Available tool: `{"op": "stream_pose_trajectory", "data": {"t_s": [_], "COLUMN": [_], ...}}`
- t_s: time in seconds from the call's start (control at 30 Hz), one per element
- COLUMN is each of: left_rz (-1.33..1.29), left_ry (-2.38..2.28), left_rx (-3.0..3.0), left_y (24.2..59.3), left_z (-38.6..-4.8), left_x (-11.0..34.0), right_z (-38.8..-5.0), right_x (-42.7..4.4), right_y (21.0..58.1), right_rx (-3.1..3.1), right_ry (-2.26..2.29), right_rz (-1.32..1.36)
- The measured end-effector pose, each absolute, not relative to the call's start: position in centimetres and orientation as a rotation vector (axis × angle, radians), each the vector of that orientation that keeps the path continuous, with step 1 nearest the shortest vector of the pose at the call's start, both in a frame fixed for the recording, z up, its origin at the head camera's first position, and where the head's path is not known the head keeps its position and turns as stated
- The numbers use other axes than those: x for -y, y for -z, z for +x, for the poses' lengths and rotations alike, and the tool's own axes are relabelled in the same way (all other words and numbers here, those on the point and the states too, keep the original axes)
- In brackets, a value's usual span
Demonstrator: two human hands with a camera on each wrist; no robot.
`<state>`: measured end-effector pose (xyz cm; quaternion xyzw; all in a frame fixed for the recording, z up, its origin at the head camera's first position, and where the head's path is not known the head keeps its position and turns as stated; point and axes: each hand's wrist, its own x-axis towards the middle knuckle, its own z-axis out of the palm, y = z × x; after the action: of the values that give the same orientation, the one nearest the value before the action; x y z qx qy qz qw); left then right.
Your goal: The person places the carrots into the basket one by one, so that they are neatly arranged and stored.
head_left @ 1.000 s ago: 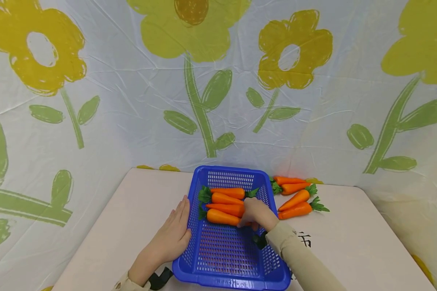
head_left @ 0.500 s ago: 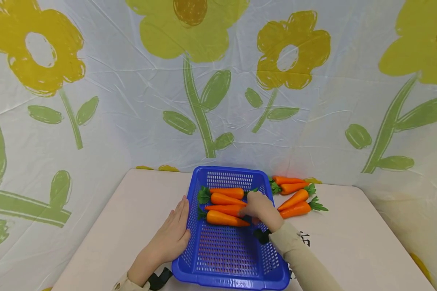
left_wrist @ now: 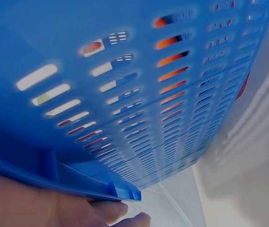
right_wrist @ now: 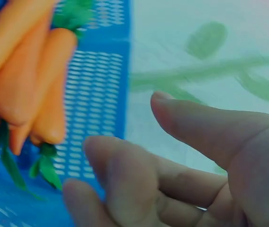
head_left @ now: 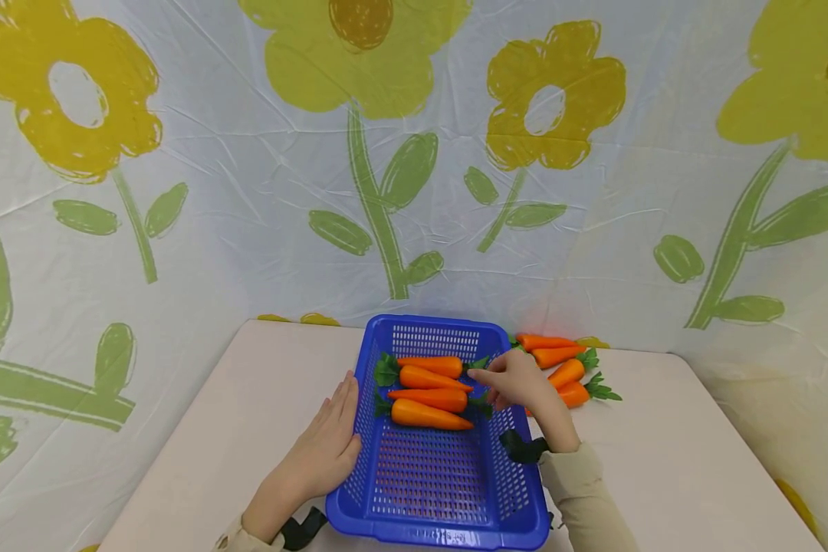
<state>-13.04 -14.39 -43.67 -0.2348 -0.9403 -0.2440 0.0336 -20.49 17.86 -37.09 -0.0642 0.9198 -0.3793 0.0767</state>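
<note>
Right hand (head_left: pixel 517 379), 1: raised over the right side of the basket, fingers loosely bent, thumb and forefinger parted, gripping nothing; its fingertips lie near the leaves of the carrots inside.

Left hand (head_left: pixel 324 448), 1: fingers straight and together, laid along the outside of the basket's left wall, pressing it rather than grasping.

Blue basket (head_left: pixel 448 534), 1: rectangular, plastic, slotted walls and floor, between the 2 hands.

Orange carrots (head_left: pixel 431 414), 4: lying in the basket side by side, crosswise, heads alternating; 2 with green leaves to the left, 2 with leaves to the right. The near part of the basket floor shows bare in front of them.

Further carrots (head_left: pixel 555 357), 4: on the table just right of the basket; the rear 2 have leaves to the left, the front 2 to the right, these partly hidden by the right hand.

Black wrist pieces (head_left: pixel 522 446), 2: 1 at each wrist.

Beige sleeves (head_left: pixel 583 491), 2: 1 on each arm.

Pale table (head_left: pixel 262 383), 1: under the basket.

White cloth (head_left: pixel 228 77): behind the table, printed with 4 large yellow flowers and green stems.
</note>
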Motion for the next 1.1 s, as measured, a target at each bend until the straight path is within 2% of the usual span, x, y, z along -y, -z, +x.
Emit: {"op": "stream_pose_trajectory", "data": {"t_s": [0.33, 0.7, 0.97, 1.1], "left_rz": [-0.716, -0.713, -0.712, -0.717], "left_ry": [0.740, 0.753, 0.752, 0.757], "left_rx": [2.896, 2.905, 2.889, 2.892], "left_y": [43.7, 43.6, 43.6, 43.7], "left_z": [-13.0, -13.0, -13.0, -13.1], "left_x": [14.4, 14.4, 14.3, 14.4], "right_z": [-18.7, -17.1, -17.9, -18.6], "right_x": [-21.6, -24.6, -26.8, -28.2], "right_y": [36.6, 38.6, 41.1, 42.7], "right_rx": [-2.743, -2.899, -2.975, -3.036], "right_ry": [1.604, 1.854, 2.277, 2.282], "right_rz": [-0.080, -0.004, 0.076, 0.100]}}
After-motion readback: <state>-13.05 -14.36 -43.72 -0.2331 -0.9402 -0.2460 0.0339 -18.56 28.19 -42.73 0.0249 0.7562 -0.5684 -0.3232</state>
